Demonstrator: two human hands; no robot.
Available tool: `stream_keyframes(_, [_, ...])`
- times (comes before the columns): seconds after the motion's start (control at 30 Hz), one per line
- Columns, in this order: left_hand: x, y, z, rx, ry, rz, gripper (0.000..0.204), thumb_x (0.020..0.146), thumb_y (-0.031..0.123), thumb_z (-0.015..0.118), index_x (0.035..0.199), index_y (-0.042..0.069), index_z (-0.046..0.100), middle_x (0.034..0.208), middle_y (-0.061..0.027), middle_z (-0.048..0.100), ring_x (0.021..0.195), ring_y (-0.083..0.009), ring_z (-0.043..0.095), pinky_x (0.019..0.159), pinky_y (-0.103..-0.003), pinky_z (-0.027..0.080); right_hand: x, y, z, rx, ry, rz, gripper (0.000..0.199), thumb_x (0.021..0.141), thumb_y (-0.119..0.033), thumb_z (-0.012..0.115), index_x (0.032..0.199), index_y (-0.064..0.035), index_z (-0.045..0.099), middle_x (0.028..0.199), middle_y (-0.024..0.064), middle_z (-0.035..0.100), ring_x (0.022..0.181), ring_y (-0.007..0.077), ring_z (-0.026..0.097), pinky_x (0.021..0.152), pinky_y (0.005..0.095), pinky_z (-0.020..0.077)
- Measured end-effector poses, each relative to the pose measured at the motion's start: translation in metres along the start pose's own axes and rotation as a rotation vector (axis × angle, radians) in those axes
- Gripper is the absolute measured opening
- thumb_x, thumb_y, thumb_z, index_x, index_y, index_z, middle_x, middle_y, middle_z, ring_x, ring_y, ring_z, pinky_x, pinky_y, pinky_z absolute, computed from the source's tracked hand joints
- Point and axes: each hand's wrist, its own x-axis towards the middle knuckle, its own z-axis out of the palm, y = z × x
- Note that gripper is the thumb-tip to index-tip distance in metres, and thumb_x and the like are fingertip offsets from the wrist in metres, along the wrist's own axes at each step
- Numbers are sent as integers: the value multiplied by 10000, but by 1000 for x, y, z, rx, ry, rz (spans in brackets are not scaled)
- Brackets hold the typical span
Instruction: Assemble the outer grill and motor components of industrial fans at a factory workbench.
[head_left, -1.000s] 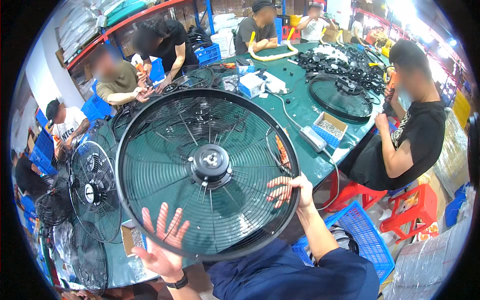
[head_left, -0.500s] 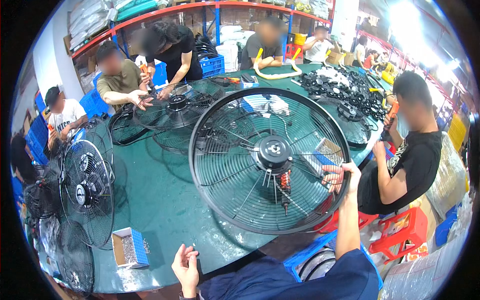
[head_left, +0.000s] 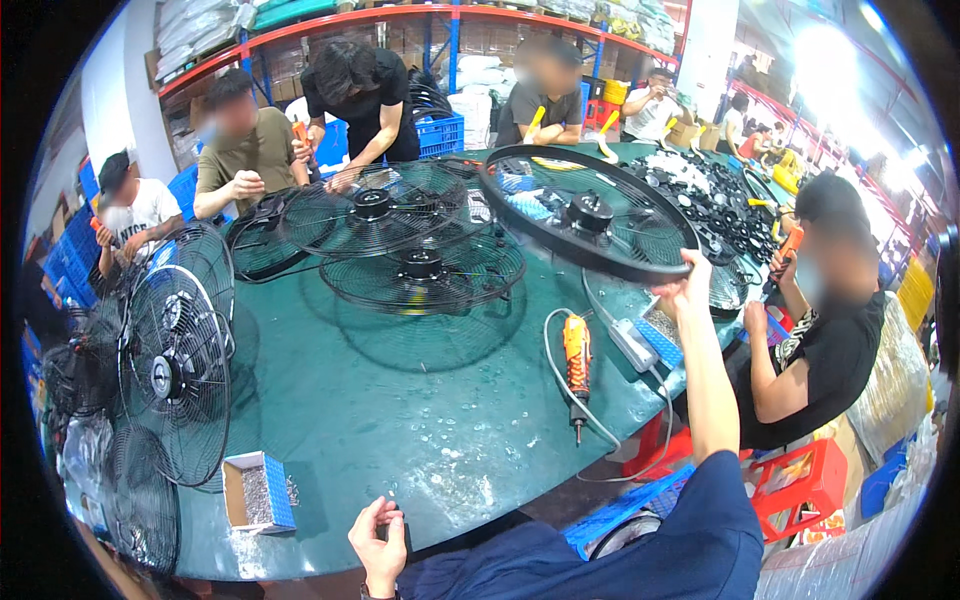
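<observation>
Orange elec. screwdriver [head_left: 576, 362], blue screw box [head_left: 256, 490], stacked fan guards [head_left: 420, 268], maybe power strip [head_left: 634, 345].

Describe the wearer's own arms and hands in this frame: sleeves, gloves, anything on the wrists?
Both hands are bare, with no gloves. The right hand leads down a bare forearm to a dark navy blue short sleeve. The left hand sits at the lower edge, with a dark band, perhaps a watch strap, at the wrist; its forearm is out of view. No rings are visible.
</observation>
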Motion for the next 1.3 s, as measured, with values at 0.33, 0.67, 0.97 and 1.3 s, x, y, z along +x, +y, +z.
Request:
stream_keyframes(0.33, [2,6,-6,-17,6,-34,279,750,-76,611,1029,-76,617,874,-165,665,730,-198,682,675,-278,541,105,64,115,169,416,40,718,692,-101,677,1271,12,268,1227,248,449,998,462,552,772,701,482])
stream_keyframes(0.67, [7,13,-4,58,0,-3,279,730,-38,631,1007,-67,625,836,-169,670,696,-197,680,666,-275,539,171,70,79,-44,490,-248,794,740,-155,769,1277,58,225,1270,262,403,996,415,562,693,563,586])
stream_keyframes(0.97, [7,15,-5,100,1,25,288,728,-26,651,1015,-47,633,845,-143,674,725,-193,677,674,-277,540,235,79,40,-463,-17,-92,434,784,-174,674,1178,-27,567,1254,167,487,1082,359,515,731,493,551])
stream_keyframes(1.3, [4,11,0,127,73,-19,252,761,-39,620,1012,-27,642,855,-125,677,707,-174,669,659,-263,534,127,76,35,-711,-293,27,513,817,-141,615,1301,-37,481,1123,197,614,857,252,655,679,385,562])
